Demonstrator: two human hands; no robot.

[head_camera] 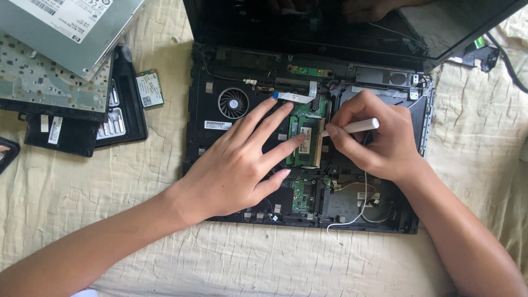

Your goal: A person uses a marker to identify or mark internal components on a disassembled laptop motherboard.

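An opened black laptop base (201,132) lies on a cream cloth, its keyboard removed and its insides bare. My left hand (239,159) rests flat on it, fingers spread, fingertips touching the green memory module (308,144) near the middle. My right hand (371,137) grips a thin white tool (357,126) like a pen, its tip at the module's right edge. A round cooling fan (233,103) sits to the left of my fingers.
The laptop's screen (341,22) stands open at the top. At the upper left lie a silver optical drive (71,27), a removed keyboard (49,82), black cover panels (118,118) and a small green card (149,89). A loose white wire (352,220) trails off the base's front edge.
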